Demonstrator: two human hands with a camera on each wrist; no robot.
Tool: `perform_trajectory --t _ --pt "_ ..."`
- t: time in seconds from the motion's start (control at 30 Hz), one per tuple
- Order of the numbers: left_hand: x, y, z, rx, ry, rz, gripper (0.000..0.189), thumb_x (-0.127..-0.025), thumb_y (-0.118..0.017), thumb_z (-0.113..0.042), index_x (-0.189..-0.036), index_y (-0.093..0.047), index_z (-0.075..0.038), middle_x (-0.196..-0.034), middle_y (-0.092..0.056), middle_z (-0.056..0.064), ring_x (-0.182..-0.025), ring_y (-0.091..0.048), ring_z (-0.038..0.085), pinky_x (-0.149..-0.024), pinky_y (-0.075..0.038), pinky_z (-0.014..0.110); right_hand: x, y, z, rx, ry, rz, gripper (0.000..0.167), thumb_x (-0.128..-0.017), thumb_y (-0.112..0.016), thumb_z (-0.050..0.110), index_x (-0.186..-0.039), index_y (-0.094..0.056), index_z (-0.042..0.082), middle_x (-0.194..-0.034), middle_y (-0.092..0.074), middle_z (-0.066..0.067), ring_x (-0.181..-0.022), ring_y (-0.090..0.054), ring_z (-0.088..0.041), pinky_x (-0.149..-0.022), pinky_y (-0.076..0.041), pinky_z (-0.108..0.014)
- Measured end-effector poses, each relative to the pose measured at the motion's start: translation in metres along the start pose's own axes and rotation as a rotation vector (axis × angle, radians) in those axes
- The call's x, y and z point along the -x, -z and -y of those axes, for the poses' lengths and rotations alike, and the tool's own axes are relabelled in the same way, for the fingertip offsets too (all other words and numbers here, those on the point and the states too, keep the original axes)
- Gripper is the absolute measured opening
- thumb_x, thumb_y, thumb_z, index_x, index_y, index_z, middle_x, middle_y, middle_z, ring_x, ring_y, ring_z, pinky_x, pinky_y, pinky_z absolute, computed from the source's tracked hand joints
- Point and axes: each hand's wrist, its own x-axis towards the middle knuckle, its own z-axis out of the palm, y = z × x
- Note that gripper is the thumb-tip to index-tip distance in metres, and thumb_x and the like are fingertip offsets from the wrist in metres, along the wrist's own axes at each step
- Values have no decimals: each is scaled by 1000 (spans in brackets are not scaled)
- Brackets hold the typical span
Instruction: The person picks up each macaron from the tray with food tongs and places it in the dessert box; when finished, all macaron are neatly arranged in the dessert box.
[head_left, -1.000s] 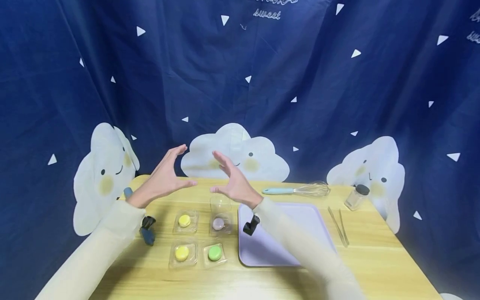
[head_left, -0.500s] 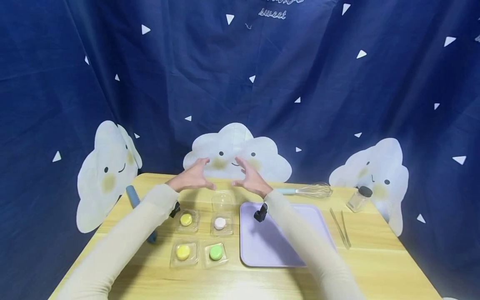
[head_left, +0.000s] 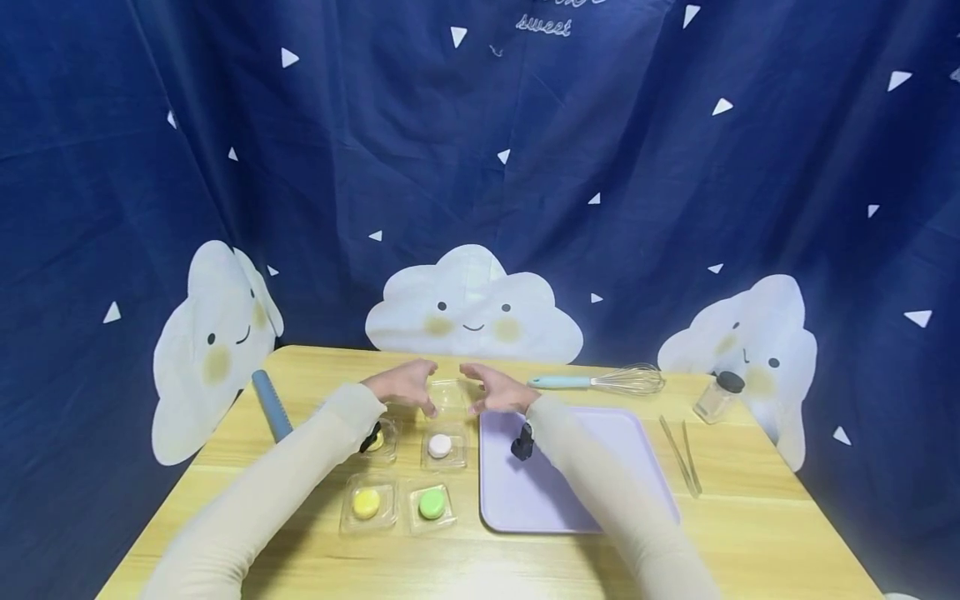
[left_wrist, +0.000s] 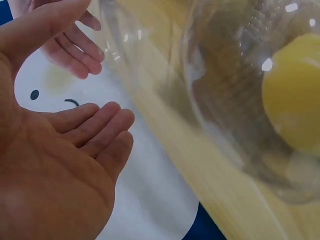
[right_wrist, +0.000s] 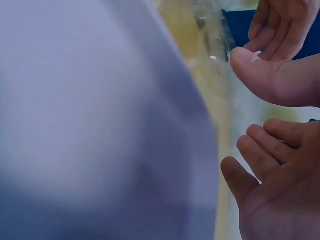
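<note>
My left hand [head_left: 405, 385] and right hand [head_left: 498, 390] face each other over the back of the table, thumbs apart from the fingers, nothing held. Between them stands the raised clear lid [head_left: 447, 395] of a plastic box whose base holds a pale macaron [head_left: 439, 447]. Below my left wrist another clear box holds a yellow macaron [left_wrist: 295, 95], partly hidden by the wrist in the head view. In the left wrist view the left palm [left_wrist: 55, 165] is bare. The right wrist view shows the right fingers [right_wrist: 270, 150] spread beside the lilac tray [right_wrist: 100, 100].
In front sit two more clear boxes, with a yellow macaron [head_left: 366, 503] and a green macaron [head_left: 431, 503]. A whisk [head_left: 600, 381], a black-lidded jar [head_left: 718, 398] and tweezers [head_left: 681, 458] lie right. A blue-handled tool [head_left: 270, 404] lies left, partly under the sleeve.
Both hands have come down from above the table's back edge to either side of the raised lid. The left hand has also shifted right.
</note>
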Motion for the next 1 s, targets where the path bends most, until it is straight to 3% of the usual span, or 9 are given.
perform_trajectory --t 0.2,0.43,0.6,0.87,1.0 --pt "-4 -8 2 -37 21 6 97 -68 -87 -14 -147 -37 15 -147 -50 32 -137 -50 45 -120 -39 52 -2 -11 2 57 -6 12 96 -75 -77 -5 -158 -29 2 -163 -36 -19 -152 -34 -34 -129 -22 -52" --pt "-7 -15 2 -40 41 28 92 -71 -86 -13 -146 -39 13 -147 -51 30 -138 -50 44 -120 -39 53 -6 -18 1 101 -27 1 95 -76 -79 -2 -158 -32 10 -161 -40 -14 -150 -39 -34 -126 -28 -56" --pt "-9 -18 3 -20 49 22 91 -71 -85 -12 -147 -40 13 -146 -52 30 -138 -49 45 -120 -39 54 -8 -20 1 87 -45 -13 89 -77 -79 0 -155 -38 12 -158 -45 -13 -146 -44 -35 -123 -32 -59" --pt "-8 -15 2 -74 23 -14 87 -68 -85 -8 -143 -46 11 -143 -56 28 -133 -54 43 -117 -43 53 -7 -15 5 -10 -54 -50 84 -78 -79 2 -153 -42 14 -154 -50 -12 -137 -53 -36 -118 -42 -54" --pt "-8 -13 0 -98 16 -27 83 -70 -84 -8 -143 -48 9 -143 -57 27 -133 -55 42 -116 -44 53 -7 -14 7 14 -41 -71 85 -77 -80 1 -152 -43 13 -151 -54 -12 -134 -56 -36 -115 -46 -52"
